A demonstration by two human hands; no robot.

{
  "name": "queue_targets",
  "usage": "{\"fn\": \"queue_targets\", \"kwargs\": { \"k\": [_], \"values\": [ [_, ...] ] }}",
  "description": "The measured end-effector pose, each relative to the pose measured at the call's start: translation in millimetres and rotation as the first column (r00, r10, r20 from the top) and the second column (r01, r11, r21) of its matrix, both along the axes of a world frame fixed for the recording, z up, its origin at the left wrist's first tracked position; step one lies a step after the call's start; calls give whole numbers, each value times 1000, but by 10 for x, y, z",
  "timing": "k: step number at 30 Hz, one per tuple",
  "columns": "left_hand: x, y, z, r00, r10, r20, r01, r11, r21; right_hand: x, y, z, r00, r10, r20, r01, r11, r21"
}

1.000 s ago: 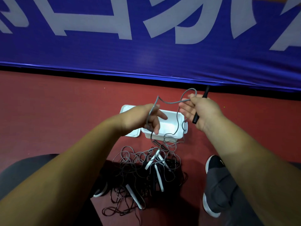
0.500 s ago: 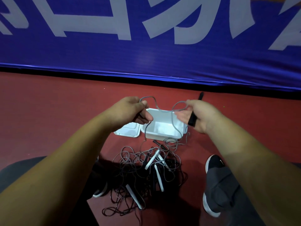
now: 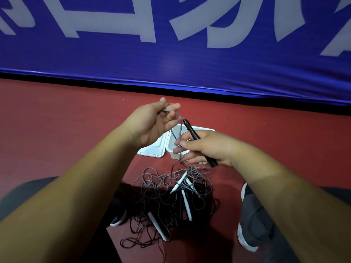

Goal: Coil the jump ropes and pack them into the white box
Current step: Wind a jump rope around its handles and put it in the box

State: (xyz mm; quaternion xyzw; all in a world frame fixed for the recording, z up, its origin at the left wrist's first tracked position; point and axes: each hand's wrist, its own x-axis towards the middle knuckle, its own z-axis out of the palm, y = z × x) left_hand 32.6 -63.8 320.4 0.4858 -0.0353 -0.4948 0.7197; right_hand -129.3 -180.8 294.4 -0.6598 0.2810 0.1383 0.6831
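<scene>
Head view, as I read it: the left hand (image 3: pixel 152 122) pinches a thin grey jump-rope cord (image 3: pixel 180 130) up high, the right hand (image 3: pixel 207 149) grips its slim black handle (image 3: pixel 190 130) over the open white plastic box (image 3: pixel 201 128) on the red floor (image 3: pixel 66 130), beyond the tangled pile of ropes (image 3: pixel 171 196).

Matt plastic box (image 3: pixel 171 147), glossy banner (image 3: pixel 171 59)

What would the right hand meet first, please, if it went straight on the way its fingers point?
Probably the left hand, near its wrist: the right hand points leftward above the box, though depth is unclear.
</scene>
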Motion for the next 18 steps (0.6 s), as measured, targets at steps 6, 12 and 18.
{"fn": "queue_targets", "kwargs": {
  "k": [6,12,18],
  "values": [
    [110,50,-83,974,-105,200,50,964,260,37,-19,159,973,-200,115,188,976,105],
    [-125,157,-277,565,-758,325,472,620,627,77,-169,316,809,-555,193,503,824,260],
    [-231,214,-361,244,-911,332,488,412,769,83,-389,312,578,-799,166,665,579,472]
  ]
}}
